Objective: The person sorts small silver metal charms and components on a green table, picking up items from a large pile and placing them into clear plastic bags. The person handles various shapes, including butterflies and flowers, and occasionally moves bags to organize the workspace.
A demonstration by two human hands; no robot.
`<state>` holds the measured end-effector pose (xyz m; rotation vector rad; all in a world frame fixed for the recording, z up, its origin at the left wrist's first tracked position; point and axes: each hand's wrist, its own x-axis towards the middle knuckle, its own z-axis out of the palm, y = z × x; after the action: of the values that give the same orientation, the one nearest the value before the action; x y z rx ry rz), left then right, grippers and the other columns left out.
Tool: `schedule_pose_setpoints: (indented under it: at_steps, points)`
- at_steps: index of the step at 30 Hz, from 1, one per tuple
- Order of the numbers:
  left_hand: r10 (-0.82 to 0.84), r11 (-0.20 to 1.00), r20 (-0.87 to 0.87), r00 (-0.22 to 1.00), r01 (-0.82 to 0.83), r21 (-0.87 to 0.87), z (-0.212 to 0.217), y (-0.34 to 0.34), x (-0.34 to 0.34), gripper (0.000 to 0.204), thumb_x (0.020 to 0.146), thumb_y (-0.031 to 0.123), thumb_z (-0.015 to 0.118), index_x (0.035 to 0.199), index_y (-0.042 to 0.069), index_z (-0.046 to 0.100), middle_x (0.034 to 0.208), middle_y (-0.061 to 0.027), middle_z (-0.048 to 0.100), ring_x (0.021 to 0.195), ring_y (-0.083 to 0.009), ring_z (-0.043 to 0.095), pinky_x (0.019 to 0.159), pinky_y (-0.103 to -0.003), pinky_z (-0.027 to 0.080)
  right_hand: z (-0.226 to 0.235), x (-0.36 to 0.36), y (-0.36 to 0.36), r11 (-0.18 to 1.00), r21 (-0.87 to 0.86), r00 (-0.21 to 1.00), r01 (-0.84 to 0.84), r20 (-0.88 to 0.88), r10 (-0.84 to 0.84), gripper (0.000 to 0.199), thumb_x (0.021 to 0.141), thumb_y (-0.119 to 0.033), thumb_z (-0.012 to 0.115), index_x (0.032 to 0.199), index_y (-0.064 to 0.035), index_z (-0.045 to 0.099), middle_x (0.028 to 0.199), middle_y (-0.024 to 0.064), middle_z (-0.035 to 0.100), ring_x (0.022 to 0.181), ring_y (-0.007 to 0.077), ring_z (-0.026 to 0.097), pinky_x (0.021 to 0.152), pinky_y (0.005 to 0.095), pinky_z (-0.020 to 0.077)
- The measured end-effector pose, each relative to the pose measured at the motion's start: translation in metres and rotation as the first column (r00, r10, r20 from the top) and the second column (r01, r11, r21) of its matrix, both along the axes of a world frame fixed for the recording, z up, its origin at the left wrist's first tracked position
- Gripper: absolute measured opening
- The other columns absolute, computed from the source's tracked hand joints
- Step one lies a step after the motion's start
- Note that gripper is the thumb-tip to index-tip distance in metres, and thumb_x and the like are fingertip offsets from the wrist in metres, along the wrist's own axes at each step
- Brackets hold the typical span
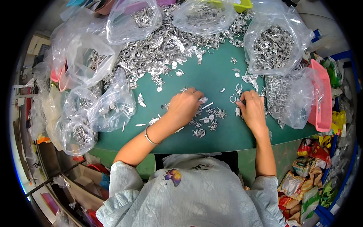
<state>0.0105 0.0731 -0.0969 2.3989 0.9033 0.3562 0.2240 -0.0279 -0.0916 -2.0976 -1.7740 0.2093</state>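
Left hand rests fingers-together on small silver flower-shaped metal pieces on the green worktop; right hand, beside them, pinches one piece. Advisable: lift singly.

Silver flower pieces (scattered flat)
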Motion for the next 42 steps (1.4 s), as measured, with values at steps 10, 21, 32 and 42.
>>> schedule_pose_setpoints:
  at_steps: [10, 21, 32, 42]
  points:
    - [-0.022, 0.993, 0.010, 1.000, 0.021, 0.113, -0.011, 0.002, 0.007, 0.013, 0.074, 0.009, 0.061, 0.086, 0.003, 0.057, 0.078, -0.0101, 0.056, 0.062, -0.0304, 0.055, 0.053, -0.039, 0.043, 0.016, 0.018, 0.000, 0.971, -0.203, 0.590, 0.125, -0.771, -0.238, 0.020, 0.089, -0.015, 0.044, 0.073, -0.0028, 0.045, 0.071, 0.0032, 0.046, 0.064, 0.0148, 0.045, 0.061, 0.0288, 0.0343]
    - [0.382, 0.530, 0.319, 0.867, 0.077, -0.844, -0.009, 0.022, -0.004, 0.015, 0.075, 0.009, 0.060, 0.085, 0.000, 0.054, 0.069, -0.0009, 0.049, 0.056, -0.0090, 0.042, 0.045, -0.022, 0.033, 0.015, 0.030, -0.008, 0.978, -0.200, 0.563, 0.059, -0.802, -0.198, 0.014, 0.081, -0.015, 0.063, 0.088, -0.0041, 0.056, 0.053, -0.0045, 0.032, 0.045, 0.0067, 0.032, 0.041, 0.0227, 0.0268]
    - [0.024, 0.999, -0.010, 1.000, -0.024, -0.030, -0.009, 0.012, 0.012, 0.016, 0.074, 0.013, 0.066, 0.079, 0.002, 0.055, 0.077, -0.0127, 0.055, 0.060, -0.0311, 0.052, 0.054, -0.040, 0.041, 0.026, 0.001, -0.018, 0.946, -0.324, 0.941, -0.025, -0.326, -0.086, 0.023, 0.067, -0.017, 0.072, 0.078, -0.0046, 0.056, 0.053, 0.0081, 0.049, 0.050, 0.0214, 0.050, 0.049, 0.0323, 0.0365]
    - [0.653, -0.098, 0.321, 0.686, 0.496, -0.863, 0.002, 0.016, 0.007, 0.006, 0.083, 0.011, 0.051, 0.082, 0.005, 0.051, 0.080, -0.0063, 0.052, 0.067, -0.0099, 0.046, 0.051, -0.019, 0.037, -0.001, 0.025, 0.020, 0.959, 0.010, 0.917, 0.283, 0.292, -0.273, 0.023, 0.080, -0.020, 0.061, 0.083, -0.0002, 0.050, 0.069, 0.0174, 0.060, 0.059, 0.0348, 0.059, 0.050, 0.0454, 0.0452]
